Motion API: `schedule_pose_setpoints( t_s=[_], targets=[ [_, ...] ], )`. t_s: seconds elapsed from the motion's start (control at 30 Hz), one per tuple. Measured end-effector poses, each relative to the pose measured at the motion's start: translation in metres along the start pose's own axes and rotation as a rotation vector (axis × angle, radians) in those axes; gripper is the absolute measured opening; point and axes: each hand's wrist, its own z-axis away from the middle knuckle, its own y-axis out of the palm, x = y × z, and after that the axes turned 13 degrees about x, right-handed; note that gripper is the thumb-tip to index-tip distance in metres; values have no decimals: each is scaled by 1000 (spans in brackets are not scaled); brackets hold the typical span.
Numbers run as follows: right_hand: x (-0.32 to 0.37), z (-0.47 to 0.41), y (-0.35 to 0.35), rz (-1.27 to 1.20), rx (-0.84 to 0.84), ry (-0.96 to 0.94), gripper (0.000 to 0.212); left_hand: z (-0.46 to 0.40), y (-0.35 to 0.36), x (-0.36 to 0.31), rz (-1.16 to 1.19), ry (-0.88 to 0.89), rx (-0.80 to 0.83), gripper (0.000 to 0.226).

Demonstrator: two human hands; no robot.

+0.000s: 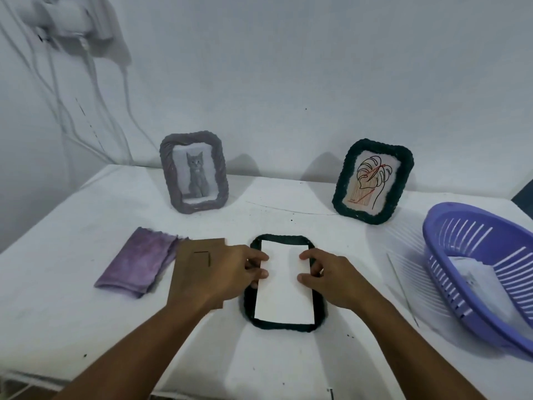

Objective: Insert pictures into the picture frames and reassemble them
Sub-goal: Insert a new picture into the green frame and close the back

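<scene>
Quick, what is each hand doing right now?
Left hand: fingertips pinch the left edge of the white picture.
Right hand: fingertips pinch its right edge.

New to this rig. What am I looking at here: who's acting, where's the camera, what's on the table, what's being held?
There is no robot: a person works with bare hands, filmed by one wide-angle camera worn on the head, looking forward and down.

On the white table a dark frame lies flat, with a white sheet laid in it. The left hand and right hand pinch the sheet's two side edges.

Beside the left hand lie a brown backing board and a folded purple cloth. At the back stand a cat picture frame and a leaf drawing frame. A purple basket with papers sits on the right.
</scene>
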Motion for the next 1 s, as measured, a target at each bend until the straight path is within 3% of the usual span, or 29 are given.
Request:
schedule_pose_setpoints(
  t_s=[0.33, 1.0],
  targets=[
    [2, -7, 1, 126, 7, 40, 38, -5, 4, -6, -449, -15, -4, 43],
    [1, -17, 5, 255, -24, 68, 43, -22, 10, 11, -541, -40, -1, 47]
  ],
)
